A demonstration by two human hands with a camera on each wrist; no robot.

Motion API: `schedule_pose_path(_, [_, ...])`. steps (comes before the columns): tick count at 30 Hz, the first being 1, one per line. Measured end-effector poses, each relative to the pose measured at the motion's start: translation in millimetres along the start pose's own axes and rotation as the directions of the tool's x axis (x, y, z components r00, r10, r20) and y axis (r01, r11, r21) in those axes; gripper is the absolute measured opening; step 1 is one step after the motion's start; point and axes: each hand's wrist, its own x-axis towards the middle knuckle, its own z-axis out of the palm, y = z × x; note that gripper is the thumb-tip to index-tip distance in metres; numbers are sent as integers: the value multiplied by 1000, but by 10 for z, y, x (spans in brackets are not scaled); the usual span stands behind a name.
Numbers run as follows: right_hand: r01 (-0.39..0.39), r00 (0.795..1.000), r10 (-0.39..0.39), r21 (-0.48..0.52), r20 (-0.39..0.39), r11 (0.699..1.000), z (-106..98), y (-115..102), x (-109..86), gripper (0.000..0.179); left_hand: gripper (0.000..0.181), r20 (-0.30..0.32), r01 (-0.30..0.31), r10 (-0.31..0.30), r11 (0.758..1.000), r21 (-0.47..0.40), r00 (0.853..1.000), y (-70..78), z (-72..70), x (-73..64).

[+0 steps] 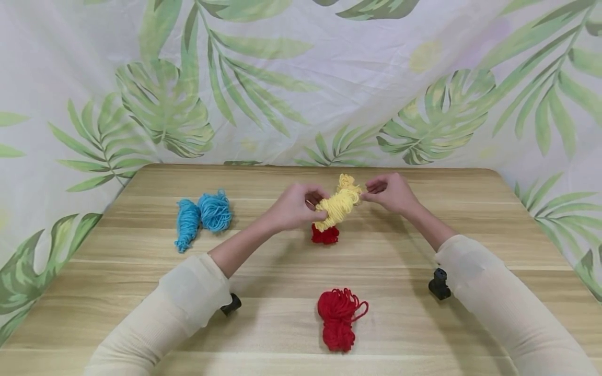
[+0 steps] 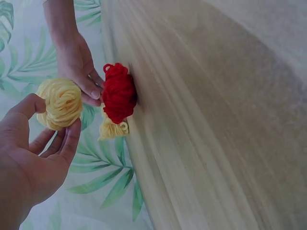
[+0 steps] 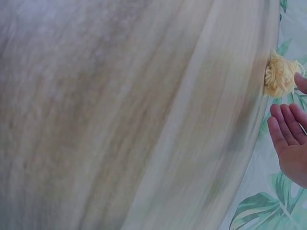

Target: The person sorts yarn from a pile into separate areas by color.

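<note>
My left hand (image 1: 297, 206) holds a yellow yarn skein (image 1: 337, 210) above the table, with thumb and fingers around its near end, as the left wrist view also shows. Close to the skein's far right side is my right hand (image 1: 391, 193), fingers extended and thumb apart from them in the right wrist view; whether it touches the yarn is hard to see. Another yellow yarn bundle (image 2: 113, 128) lies behind, partly hidden by a red skein (image 2: 119, 93). In the head view, the held yarn partly covers that red skein (image 1: 324, 235).
A second red skein (image 1: 338, 319) lies at the front middle of the wooden table (image 1: 277, 339). Two blue skeins (image 1: 188, 222) sit side by side at the left. Black devices (image 1: 439, 284) show beneath both sleeves. A leaf-patterned cloth (image 1: 352, 78) hangs behind the table.
</note>
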Motion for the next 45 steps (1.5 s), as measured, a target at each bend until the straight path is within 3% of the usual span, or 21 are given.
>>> schedule_pose_path(19, [-11, 1000, 11, 18, -3, 1000, -1, 36, -18, 39, 30, -99, 87, -85, 996, 15, 991, -203, -108, 203])
schedule_pose_path(26, [-8, 1000, 8, 19, -3, 1000, 1, 52, -8, 38, 29, -132, 149, -152, 988, -31, 980, -320, -132, 275])
schedule_pose_path(45, [-6, 1000, 6, 19, 6, 1000, 13, 32, -18, 35, 28, -149, 203, -206, 978, -34, 967, -536, -90, 430])
